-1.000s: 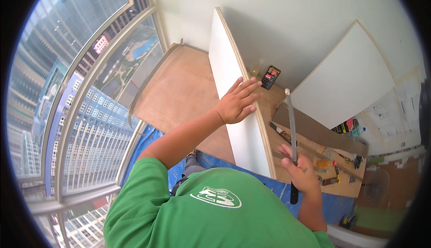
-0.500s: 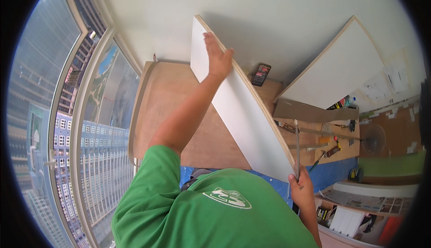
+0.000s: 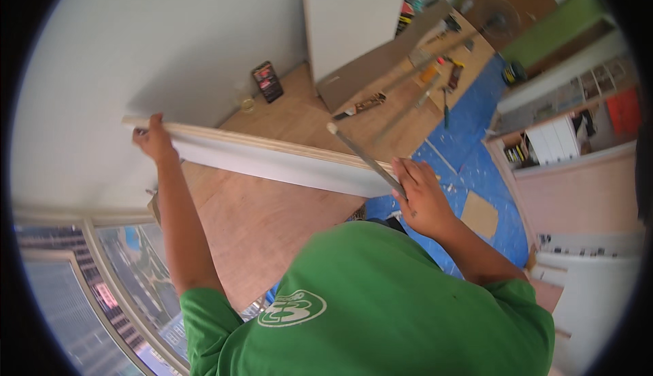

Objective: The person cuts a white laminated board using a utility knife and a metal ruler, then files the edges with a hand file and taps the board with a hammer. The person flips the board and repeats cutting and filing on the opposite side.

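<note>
The white panel (image 3: 272, 167) was held on its edge over the wooden board (image 3: 265, 216), with its narrow pale edge turned upward. Its left end was pinched between the thumb and fingers of the left hand (image 3: 156, 142). By the right hand (image 3: 423, 199), a long grey tool (image 3: 355, 147) was gripped near the panel's right end; whether the panel was also pinched there could not be told. Behind, a phone (image 3: 266, 81) was leaned upright.
</note>
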The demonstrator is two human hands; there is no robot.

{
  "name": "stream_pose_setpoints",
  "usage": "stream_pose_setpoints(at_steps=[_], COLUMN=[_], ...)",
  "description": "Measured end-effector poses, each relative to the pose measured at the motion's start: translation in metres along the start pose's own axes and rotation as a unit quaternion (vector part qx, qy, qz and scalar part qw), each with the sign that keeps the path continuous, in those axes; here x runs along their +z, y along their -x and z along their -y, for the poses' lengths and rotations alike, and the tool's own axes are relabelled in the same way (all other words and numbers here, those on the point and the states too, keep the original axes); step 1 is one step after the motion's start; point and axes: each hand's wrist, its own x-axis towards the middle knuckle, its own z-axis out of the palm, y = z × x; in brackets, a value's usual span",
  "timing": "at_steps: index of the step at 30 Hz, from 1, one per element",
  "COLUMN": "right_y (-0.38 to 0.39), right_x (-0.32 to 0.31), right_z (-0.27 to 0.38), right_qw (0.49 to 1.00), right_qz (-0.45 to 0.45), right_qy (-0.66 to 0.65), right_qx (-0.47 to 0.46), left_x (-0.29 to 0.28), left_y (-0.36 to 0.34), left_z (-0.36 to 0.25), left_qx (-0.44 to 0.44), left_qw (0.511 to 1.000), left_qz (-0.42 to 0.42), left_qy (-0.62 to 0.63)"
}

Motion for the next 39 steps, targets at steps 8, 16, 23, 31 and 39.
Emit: stream_pose_setpoints(at_steps=[8,16,23,31,39], right_y=[0.008,0.013,0.006,-0.007,-0.057], right_x=[0.001,-0.012,-0.077,0.117,0.284], right_z=[0.007,0.01,-0.107,-0.296,-0.391], right_qw=[1.0,0.998,0.87,0.718,0.703], right_qz=[-0.007,-0.003,-0.063,-0.14,-0.221], right_qy=[-0.014,-0.058,-0.295,-0.474,-0.362], right_qx=[0.016,0.034,0.389,0.491,0.571], left_x=[-0.027,-0.001,0.015,0.052,0.075], left_y=[0.077,0.234,0.271,0.279,0.301], left_z=[-0.043,-0.11,-0.112,-0.121,-0.124], left_qx=[0.209,0.498,0.351,0.413,0.23], left_qw=[0.977,0.762,0.75,0.753,0.79], left_qz=[-0.012,0.401,0.473,0.397,0.372], left_qy=[-0.037,-0.104,-0.302,-0.325,-0.429])
